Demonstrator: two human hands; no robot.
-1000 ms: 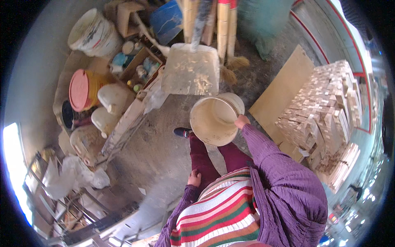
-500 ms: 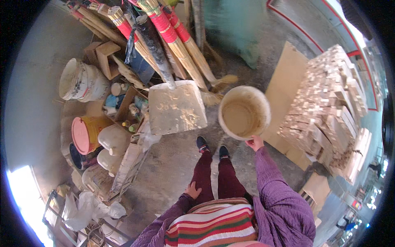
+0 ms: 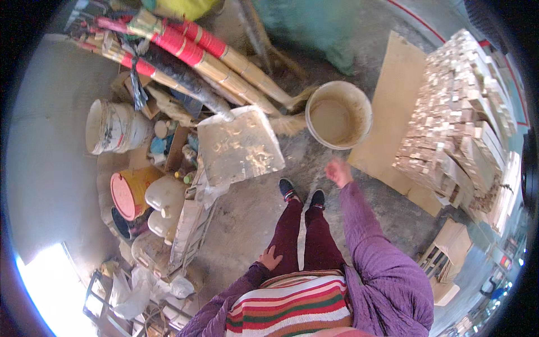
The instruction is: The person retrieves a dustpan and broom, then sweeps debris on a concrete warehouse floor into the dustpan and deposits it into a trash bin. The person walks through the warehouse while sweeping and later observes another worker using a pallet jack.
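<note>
A pale round bucket [image 3: 339,103] stands on the concrete floor ahead of me, its inside coated with brownish residue. My right hand [image 3: 338,172] hangs just on the near side of it, apart from the rim. Motion smears its fingers, so their pose is unclear. Against my left thigh rests my left hand [image 3: 270,258], fingers spread and holding nothing. To the left of the bucket, a shovel [image 3: 238,149] with a wide worn blade and a dark handle leans among several brooms [image 3: 219,64] bound in red.
A cardboard sheet [image 3: 393,95] lies beside a tall stack of wood strips [image 3: 449,106] on the right. At left are a white bucket [image 3: 126,126], a yellow tub with a pink lid [image 3: 126,196], plastic jugs [image 3: 164,194] and plastic bags [image 3: 132,295]. A small wooden stool [image 3: 449,241] stands lower right.
My right hand has let go of the bucket's rim and drawn back toward me. The whole view has shifted and turned a little. My left hand stays on my thigh.
</note>
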